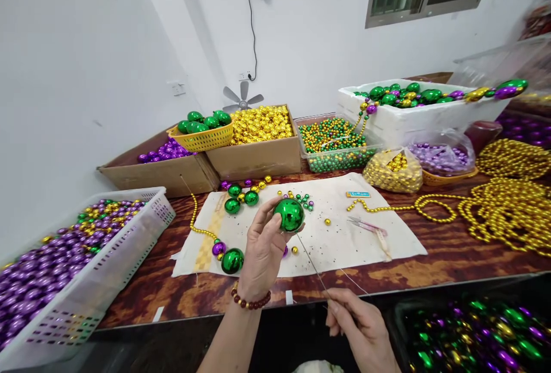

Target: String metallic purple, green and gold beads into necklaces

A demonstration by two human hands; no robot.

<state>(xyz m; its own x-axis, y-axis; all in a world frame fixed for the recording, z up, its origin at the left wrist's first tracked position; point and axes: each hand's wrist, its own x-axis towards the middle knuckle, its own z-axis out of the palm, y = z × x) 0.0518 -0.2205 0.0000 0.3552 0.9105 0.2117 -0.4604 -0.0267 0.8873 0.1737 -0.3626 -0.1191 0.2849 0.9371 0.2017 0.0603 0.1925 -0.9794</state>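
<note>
Head view: left hand [263,245] pinches green ball [290,215], apparently steadying it against thin rod [313,264] pinched in right hand [357,318]; small beads [305,197] nearby, likely for reach.

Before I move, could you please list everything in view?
Round shiny ball: one, green, centre
Thin straight rod: one, grey, below ball
Rectangular cloth: one, white, brown table
Loose balls: many, multicoloured, cloth
Snips: one, pinkish, cloth
Beaded strands: several, gold, right
Cardboard boxes: two, brown, back
Plastic basket: one, yellow, on boxes
Plastic bin: one, clear, back
Foam box: one, white, back right
Plastic crate: one, white, left
Fan: one, grey, back
Left hand: one, at ball
Right hand: one, at rod
</note>
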